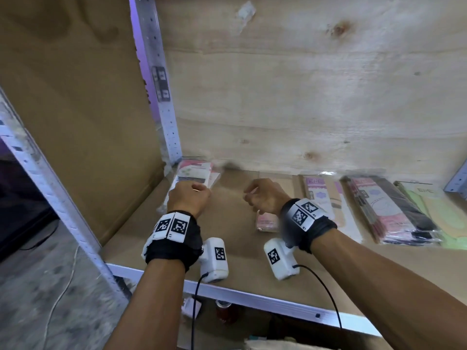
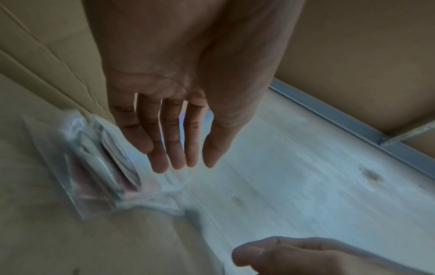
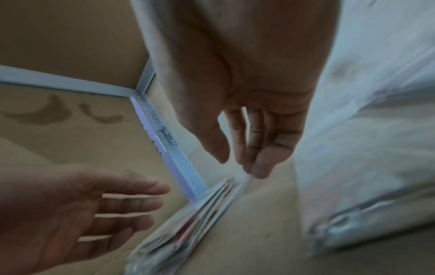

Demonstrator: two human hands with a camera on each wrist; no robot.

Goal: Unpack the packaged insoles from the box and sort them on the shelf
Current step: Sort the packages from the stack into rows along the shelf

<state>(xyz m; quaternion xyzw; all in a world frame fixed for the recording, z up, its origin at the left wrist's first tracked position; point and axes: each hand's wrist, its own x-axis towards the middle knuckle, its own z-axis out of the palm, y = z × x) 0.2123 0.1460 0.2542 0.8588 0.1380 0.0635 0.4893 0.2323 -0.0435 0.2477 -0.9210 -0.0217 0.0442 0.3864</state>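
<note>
Both my hands hover over the shelf's cardboard floor and hold nothing. My left hand hangs with relaxed, straight fingers just above a stack of clear-bagged insoles in the back left corner. My right hand is also loose, above a small pink pack. To the right lie a beige and pink pack, a black and pink stack and a green pack.
A plywood panel closes the back and a cardboard sheet the left side. Perforated metal posts frame the shelf, and a metal rail runs along its front edge. A red can stands below.
</note>
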